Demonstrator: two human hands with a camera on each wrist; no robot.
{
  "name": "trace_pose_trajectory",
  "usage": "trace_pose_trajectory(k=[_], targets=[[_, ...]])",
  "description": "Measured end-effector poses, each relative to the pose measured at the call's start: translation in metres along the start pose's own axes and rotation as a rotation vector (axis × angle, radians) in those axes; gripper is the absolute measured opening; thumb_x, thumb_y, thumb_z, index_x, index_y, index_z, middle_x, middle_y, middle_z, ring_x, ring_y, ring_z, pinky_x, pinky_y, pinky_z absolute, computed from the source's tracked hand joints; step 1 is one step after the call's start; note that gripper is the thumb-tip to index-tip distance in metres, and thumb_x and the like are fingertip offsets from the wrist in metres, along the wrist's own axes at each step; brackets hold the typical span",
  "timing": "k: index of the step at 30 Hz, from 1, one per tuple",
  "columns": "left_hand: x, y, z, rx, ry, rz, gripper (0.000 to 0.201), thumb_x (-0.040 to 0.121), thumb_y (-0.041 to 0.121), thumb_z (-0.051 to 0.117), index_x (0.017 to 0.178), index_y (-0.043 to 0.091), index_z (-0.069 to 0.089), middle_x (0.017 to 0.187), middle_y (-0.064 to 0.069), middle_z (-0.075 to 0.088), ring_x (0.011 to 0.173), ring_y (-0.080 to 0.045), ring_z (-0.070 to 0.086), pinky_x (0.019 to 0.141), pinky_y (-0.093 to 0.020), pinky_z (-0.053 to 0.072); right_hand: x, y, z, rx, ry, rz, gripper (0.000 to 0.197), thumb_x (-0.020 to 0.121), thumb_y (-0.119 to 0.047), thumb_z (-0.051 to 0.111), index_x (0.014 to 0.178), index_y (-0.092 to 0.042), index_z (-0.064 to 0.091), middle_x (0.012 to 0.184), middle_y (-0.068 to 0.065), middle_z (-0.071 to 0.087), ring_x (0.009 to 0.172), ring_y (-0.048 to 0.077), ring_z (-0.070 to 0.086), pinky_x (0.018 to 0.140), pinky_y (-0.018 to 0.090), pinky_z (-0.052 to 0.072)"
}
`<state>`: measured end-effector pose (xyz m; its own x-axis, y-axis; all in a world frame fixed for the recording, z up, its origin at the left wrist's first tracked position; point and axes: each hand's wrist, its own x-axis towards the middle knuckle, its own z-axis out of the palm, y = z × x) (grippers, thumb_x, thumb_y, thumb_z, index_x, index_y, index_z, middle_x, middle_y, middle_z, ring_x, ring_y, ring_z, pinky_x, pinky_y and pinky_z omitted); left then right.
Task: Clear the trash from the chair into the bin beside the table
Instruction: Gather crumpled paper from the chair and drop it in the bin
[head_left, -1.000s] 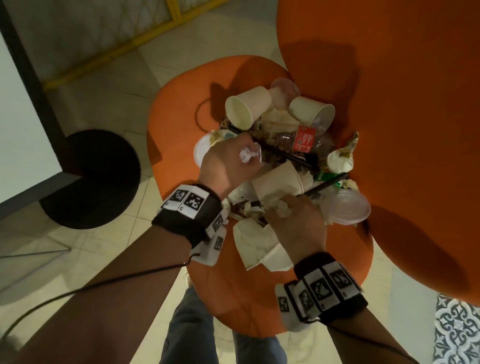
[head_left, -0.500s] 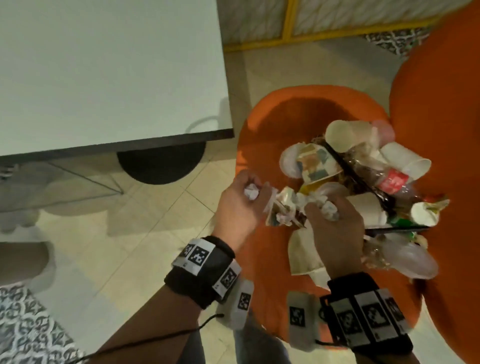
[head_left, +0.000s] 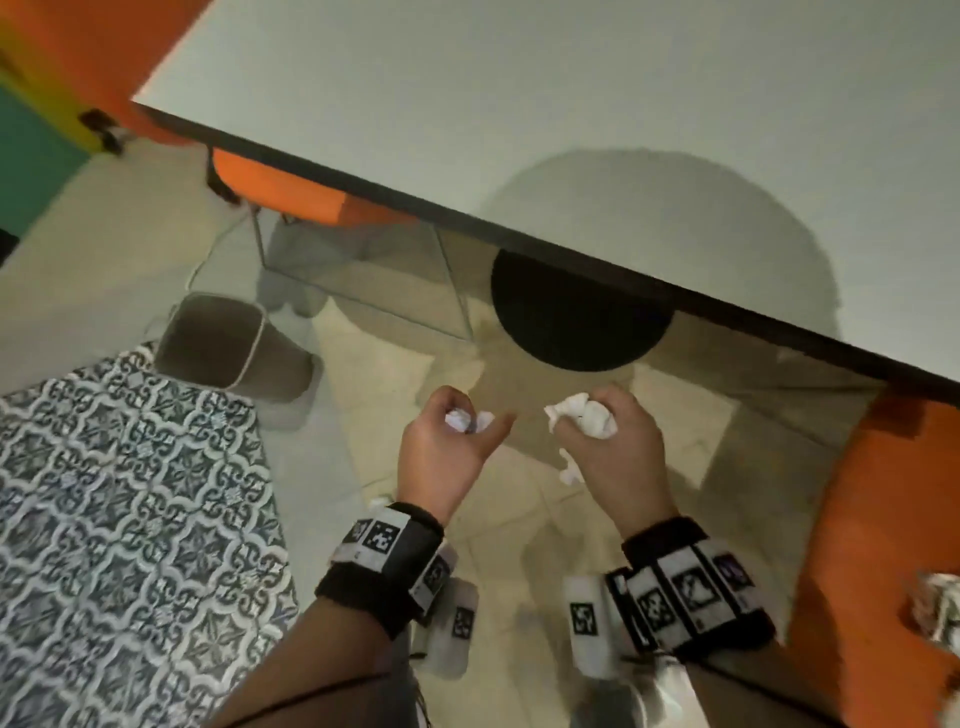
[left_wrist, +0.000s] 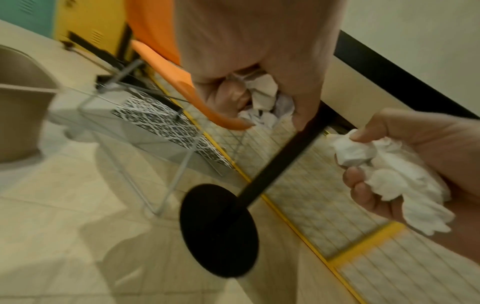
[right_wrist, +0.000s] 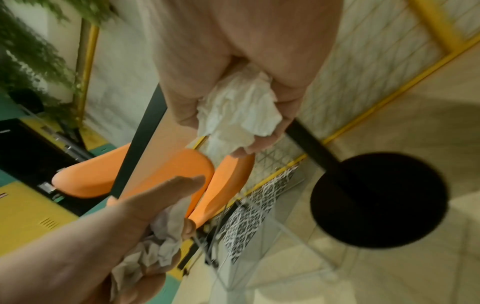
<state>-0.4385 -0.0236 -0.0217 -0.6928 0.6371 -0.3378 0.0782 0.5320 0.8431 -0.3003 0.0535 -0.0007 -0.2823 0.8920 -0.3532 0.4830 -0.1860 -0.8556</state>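
My left hand (head_left: 457, 431) grips a small wad of crumpled white paper (head_left: 467, 420), which also shows between its fingers in the left wrist view as crumpled paper (left_wrist: 262, 102). My right hand (head_left: 597, 431) holds a larger crumpled white napkin (head_left: 584, 414), seen again as the napkin (right_wrist: 239, 115) in the right wrist view. Both hands hover over the floor in front of the table. The grey bin (head_left: 228, 343) stands on the floor to the left, apart from both hands. The orange chair (head_left: 883, 519) lies at the right edge with a bit of trash (head_left: 940, 613) on it.
A white table (head_left: 571, 104) with a dark edge spans the top, on a black round base (head_left: 579, 317). A patterned tile strip (head_left: 119, 519) covers the floor at left. Another orange chair (head_left: 291, 192) sits beyond the table. A thin wire frame (head_left: 363, 291) stands under it.
I have turned left from the chair toward the table and bin. Both hands lifted off the trash pile, each carrying crumpled paper, and now hang over the bare floor.
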Motion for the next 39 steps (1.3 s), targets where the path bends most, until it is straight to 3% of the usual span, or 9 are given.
trace_pose_trajectory(k=[4,9,14,18,23,26,33,36,39], targets=[[0.077,-0.039,-0.123,-0.063,0.114,-0.125,0.031,0.075,0.029,0.073,0.065,0.022,0.045,0.055,-0.006,0.057,0.044,-0.015,0.053,0.052,-0.027,0.043,0.026,-0.061,0.139,0.067,-0.132,-0.019,0.017,0.077,-0.006,0.07,0.094,-0.01,0.071,0.081,-0.007,0.068,0.069,-0.005,0.06,0.072,0.02,0.05],[0.149,-0.074,-0.245,-0.127,0.212,-0.193,0.018,0.08,0.022,0.07,0.072,0.022,0.054,0.048,0.0,0.055,0.041,-0.01,0.051,0.049,-0.024,0.042,0.054,-0.117,0.269,0.05,-0.254,0.01,0.017,0.075,-0.01,0.07,0.074,-0.027,0.07,0.072,-0.009,0.068,0.073,0.014,0.064,0.076,0.038,0.055],[0.196,-0.103,-0.313,-0.165,0.275,-0.276,0.009,0.078,0.033,0.072,0.077,0.027,0.066,0.056,-0.003,0.062,0.045,-0.01,0.053,0.051,-0.025,0.043,0.077,-0.149,0.346,0.037,-0.349,0.024,0.016,0.062,-0.035,0.065,0.074,-0.024,0.068,0.069,-0.004,0.066,0.075,0.032,0.065,0.069,0.056,0.055],[0.221,-0.123,-0.339,-0.231,0.312,-0.352,0.014,0.08,0.029,0.071,0.087,0.017,0.067,0.059,-0.002,0.06,0.046,-0.009,0.051,0.046,-0.024,0.038,0.097,-0.161,0.382,-0.02,-0.376,0.013,0.007,0.079,-0.017,0.066,0.084,-0.013,0.068,0.079,0.004,0.066,0.072,0.017,0.059,0.07,0.019,0.051],[0.269,-0.163,-0.363,-0.268,0.361,-0.426,0.01,0.082,0.019,0.067,0.09,0.016,0.063,0.061,-0.006,0.059,0.05,-0.016,0.049,0.05,-0.025,0.039,0.124,-0.161,0.445,-0.005,-0.418,0.058,0.005,0.083,-0.012,0.062,0.081,-0.008,0.061,0.07,-0.003,0.057,0.069,0.013,0.052,0.055,0.008,0.039],[0.303,-0.204,-0.371,-0.21,0.342,-0.472,0.016,0.075,0.028,0.069,0.088,0.021,0.064,0.067,-0.009,0.063,0.057,-0.022,0.052,0.061,-0.033,0.044,0.136,-0.145,0.495,-0.043,-0.434,0.077,0.015,0.082,-0.014,0.062,0.082,0.001,0.059,0.067,-0.001,0.053,0.065,0.015,0.048,0.059,0.018,0.04],[0.388,-0.299,-0.383,-0.084,0.225,-0.494,0.016,0.064,0.04,0.066,0.076,0.032,0.06,0.09,-0.016,0.069,0.079,-0.034,0.065,0.08,-0.052,0.055,0.177,-0.093,0.62,-0.122,-0.301,0.162,0.011,0.083,-0.022,0.063,0.08,-0.016,0.055,0.075,-0.004,0.055,0.078,0.018,0.052,0.072,0.024,0.038],[0.416,-0.327,-0.379,-0.08,0.165,-0.443,0.032,0.062,0.036,0.063,0.093,0.029,0.059,0.097,-0.012,0.067,0.092,-0.035,0.063,0.083,-0.046,0.053,0.187,-0.066,0.656,-0.073,-0.179,0.165,0.011,0.082,-0.023,0.067,0.08,-0.016,0.057,0.073,-0.003,0.058,0.076,0.019,0.055,0.073,0.027,0.043],[0.438,-0.347,-0.369,-0.07,0.058,-0.413,0.082,0.054,0.044,0.07,0.126,0.012,0.048,0.116,-0.013,0.059,0.103,-0.032,0.058,0.09,-0.04,0.049,0.194,-0.048,0.679,-0.071,-0.141,0.176,0.019,0.083,-0.03,0.068,0.091,-0.018,0.056,0.082,-0.003,0.058,0.08,0.015,0.053,0.073,0.022,0.038]])
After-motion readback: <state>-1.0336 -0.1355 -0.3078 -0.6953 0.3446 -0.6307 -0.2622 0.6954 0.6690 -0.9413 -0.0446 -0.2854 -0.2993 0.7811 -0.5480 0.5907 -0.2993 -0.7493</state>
